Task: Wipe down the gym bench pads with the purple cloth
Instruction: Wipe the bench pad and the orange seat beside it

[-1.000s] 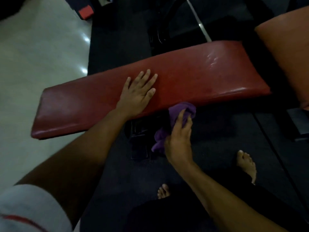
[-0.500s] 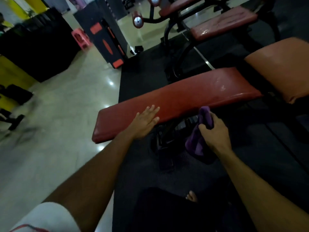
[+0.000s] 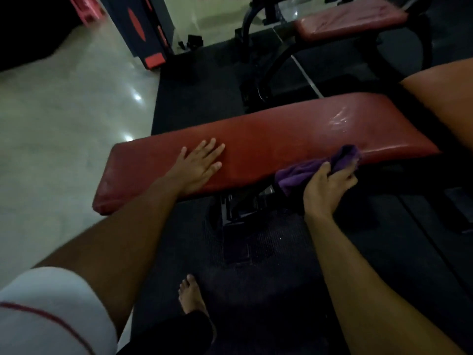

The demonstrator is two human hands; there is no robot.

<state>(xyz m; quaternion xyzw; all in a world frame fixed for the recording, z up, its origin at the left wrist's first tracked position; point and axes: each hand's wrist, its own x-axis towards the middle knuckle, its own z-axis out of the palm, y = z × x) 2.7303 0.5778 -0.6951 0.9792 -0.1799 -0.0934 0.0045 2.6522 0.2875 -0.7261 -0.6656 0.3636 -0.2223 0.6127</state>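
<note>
We can read no text, label, brand, number or sign anywhere here. The dark upright panel (image 3: pixel 143 29) at the top carries only plain red shapes, no letters that we can make out. The white sleeve (image 3: pixel 51 313) at the lower left shows a thin red line and nothing written. The red bench pad (image 3: pixel 281 139) bears only a shiny glare mark, not a print.

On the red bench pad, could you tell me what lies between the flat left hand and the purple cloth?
Only bare red bench pad: the head view shows nothing between the left hand and the purple cloth.
</note>
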